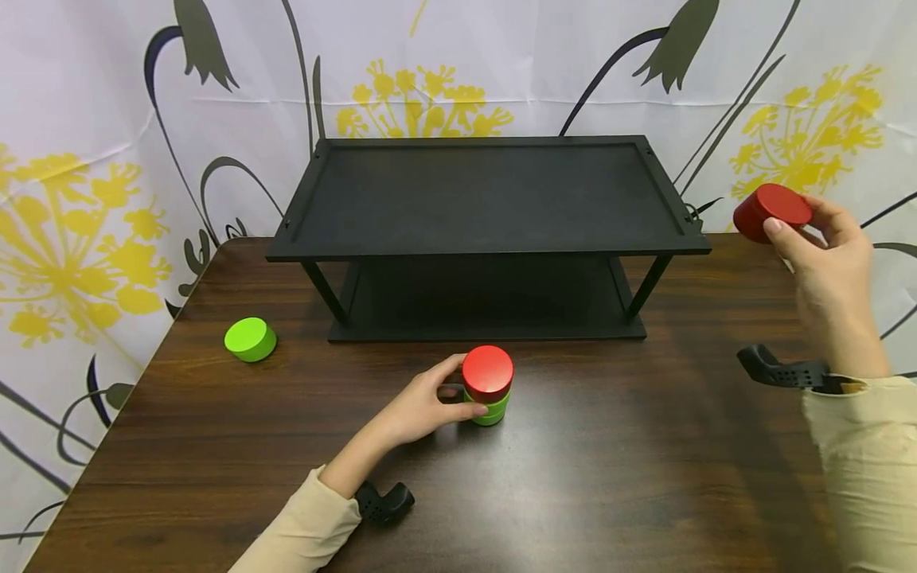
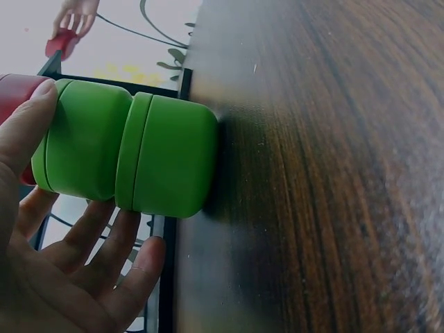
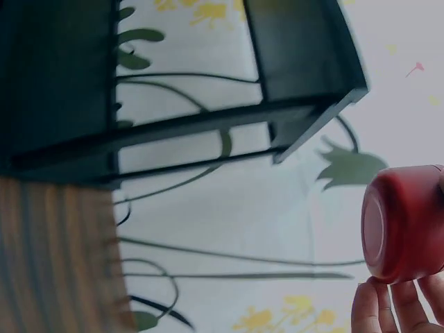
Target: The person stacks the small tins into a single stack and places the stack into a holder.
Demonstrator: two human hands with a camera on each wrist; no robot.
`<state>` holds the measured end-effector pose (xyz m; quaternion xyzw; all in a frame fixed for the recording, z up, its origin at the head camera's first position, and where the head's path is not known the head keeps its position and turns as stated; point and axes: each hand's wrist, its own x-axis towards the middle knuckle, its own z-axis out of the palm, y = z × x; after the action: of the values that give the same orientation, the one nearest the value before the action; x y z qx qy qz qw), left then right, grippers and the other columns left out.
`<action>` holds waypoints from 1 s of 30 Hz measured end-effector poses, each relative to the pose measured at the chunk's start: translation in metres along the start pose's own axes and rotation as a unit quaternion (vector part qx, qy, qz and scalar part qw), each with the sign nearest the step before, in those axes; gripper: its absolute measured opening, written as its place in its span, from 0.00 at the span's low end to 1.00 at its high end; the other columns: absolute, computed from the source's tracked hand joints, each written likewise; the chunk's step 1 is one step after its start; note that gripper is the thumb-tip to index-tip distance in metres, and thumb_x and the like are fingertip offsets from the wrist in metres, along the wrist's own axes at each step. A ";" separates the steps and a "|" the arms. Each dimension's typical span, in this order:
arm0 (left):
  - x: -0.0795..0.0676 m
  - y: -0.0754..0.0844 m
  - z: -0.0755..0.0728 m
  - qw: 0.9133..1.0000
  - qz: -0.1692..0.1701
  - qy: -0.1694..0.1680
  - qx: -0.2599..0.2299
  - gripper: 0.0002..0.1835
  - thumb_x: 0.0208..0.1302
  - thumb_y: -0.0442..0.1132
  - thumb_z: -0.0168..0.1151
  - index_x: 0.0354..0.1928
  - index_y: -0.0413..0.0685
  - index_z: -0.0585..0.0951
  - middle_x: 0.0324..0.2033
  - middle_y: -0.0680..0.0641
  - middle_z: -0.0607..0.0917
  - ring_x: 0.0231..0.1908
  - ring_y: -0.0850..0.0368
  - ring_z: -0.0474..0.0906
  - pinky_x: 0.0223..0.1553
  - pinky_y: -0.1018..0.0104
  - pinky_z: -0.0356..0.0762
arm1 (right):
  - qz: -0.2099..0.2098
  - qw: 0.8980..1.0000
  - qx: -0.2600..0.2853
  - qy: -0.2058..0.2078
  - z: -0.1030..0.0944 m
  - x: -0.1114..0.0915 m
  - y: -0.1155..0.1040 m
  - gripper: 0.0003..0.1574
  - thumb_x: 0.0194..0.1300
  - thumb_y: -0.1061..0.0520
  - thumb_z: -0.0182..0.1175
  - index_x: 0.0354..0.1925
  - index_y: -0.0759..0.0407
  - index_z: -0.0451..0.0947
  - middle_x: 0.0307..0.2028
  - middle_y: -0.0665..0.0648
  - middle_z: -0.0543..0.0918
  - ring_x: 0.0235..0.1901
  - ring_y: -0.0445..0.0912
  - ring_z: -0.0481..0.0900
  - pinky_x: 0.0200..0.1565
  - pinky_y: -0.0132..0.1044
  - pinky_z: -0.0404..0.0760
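Note:
In the head view, my left hand (image 1: 423, 407) holds a stack of small round containers on the table. A red container (image 1: 488, 372) sits on top. Below it are two green containers, the upper one (image 2: 90, 139) and the lower one (image 2: 177, 156), which stands on the wood. My left thumb lies across the join of red and green, with the fingers round the far side. At the far right, my right hand (image 1: 831, 267) grips another red container (image 1: 777, 211) in the air, slightly tilted. The right wrist view shows its rounded base.
A black two-level rack (image 1: 487, 199) stands at the back of the wooden table (image 1: 609, 477). One more green container (image 1: 251, 340) sits at the left, near the table's left edge. Behind hangs a white curtain (image 1: 544, 48) with flower prints.

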<state>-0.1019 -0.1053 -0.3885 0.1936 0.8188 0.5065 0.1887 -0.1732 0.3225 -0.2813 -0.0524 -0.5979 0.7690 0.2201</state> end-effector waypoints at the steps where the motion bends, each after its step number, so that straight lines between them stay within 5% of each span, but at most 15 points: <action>1: 0.000 0.000 0.000 1.000 -0.001 0.000 0.000 0.37 0.59 0.45 0.68 0.68 0.48 0.64 0.65 0.43 0.71 0.60 0.41 0.74 0.62 0.49 0.74 | -0.005 1.000 0.010 -0.005 0.002 -0.001 -0.002 0.26 0.55 0.72 0.64 0.51 0.57 0.73 0.48 0.51 0.72 0.45 0.40 0.76 0.39 0.18 0.81; 15: 0.000 0.000 0.000 1.000 -0.010 -0.001 -0.004 0.39 0.59 0.45 0.68 0.70 0.49 0.62 0.66 0.43 0.69 0.61 0.40 0.73 0.62 0.50 0.74 | -0.026 0.993 0.049 -0.105 0.038 -0.030 -0.020 0.25 0.57 0.76 0.60 0.51 0.61 0.74 0.48 0.54 0.77 0.44 0.42 0.80 0.42 0.21 0.81; 30: 0.000 -0.001 -0.001 1.000 -0.012 -0.003 -0.006 0.39 0.59 0.46 0.68 0.70 0.49 0.62 0.66 0.43 0.69 0.60 0.40 0.73 0.62 0.49 0.73 | -0.025 0.965 -0.100 -0.242 0.078 -0.074 -0.012 0.29 0.59 0.71 0.61 0.58 0.54 0.71 0.50 0.49 0.77 0.44 0.37 0.79 0.40 0.19 0.80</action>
<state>-0.1023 -0.1062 -0.3892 0.1843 0.8174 0.5085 0.1981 -0.1304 0.2248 -0.2618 0.1286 -0.7081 0.6896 0.0812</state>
